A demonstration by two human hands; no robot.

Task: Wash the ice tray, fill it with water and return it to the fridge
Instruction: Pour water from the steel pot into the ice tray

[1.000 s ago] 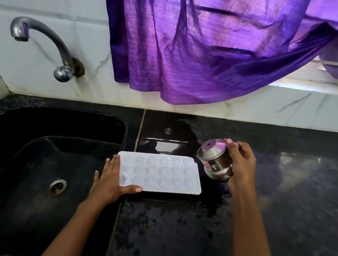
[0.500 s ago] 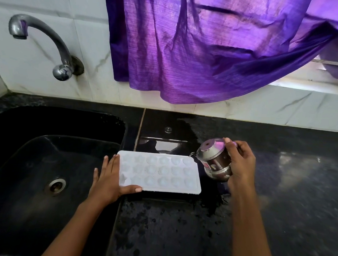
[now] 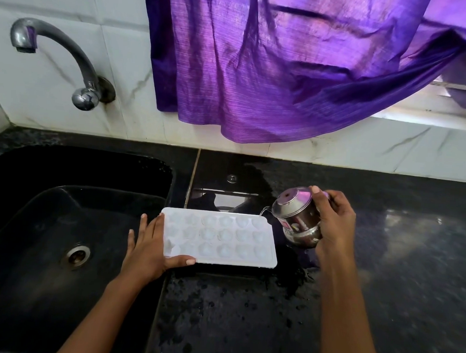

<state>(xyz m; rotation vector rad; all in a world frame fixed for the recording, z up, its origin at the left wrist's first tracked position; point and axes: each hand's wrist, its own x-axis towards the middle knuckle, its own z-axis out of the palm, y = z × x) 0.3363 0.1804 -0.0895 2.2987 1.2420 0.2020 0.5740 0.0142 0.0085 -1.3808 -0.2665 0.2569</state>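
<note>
A: Where is the ice tray (image 3: pixel 220 238)?

B: Flat on the black stone counter (image 3: pixel 245 313), long side facing the person. Its left end sits at the edge of the sink (image 3: pixel 169 178). White plastic, three rows of round cells.

A: And the left hand (image 3: pixel 147 249)?

B: Laid open against the tray's left end. The fingers are straight and lie along that short side, partly over the sink basin. The thumb is stretched along the near edge. Nothing is gripped; it only braces the tray.

A: The right hand (image 3: pixel 332 223)?

B: Wrapped round a steel pot (image 3: pixel 297 221), fingers curled over its far side and thumb near the mouth. The pot is held off the counter just beside the tray's far right corner, tipped with its mouth toward the tray. A thin trickle of water (image 3: pixel 264 210) shows at the lip, running toward that corner.

A: What's around it?

B: The counter is wet and blotchy near the tray. There is a drain (image 3: pixel 76 256) in the sink floor. A curved metal tap (image 3: pixel 57 48) comes off the white tiled wall (image 3: pixel 119 46) above the sink. A purple curtain (image 3: pixel 287 70) hangs over the back wall.
</note>
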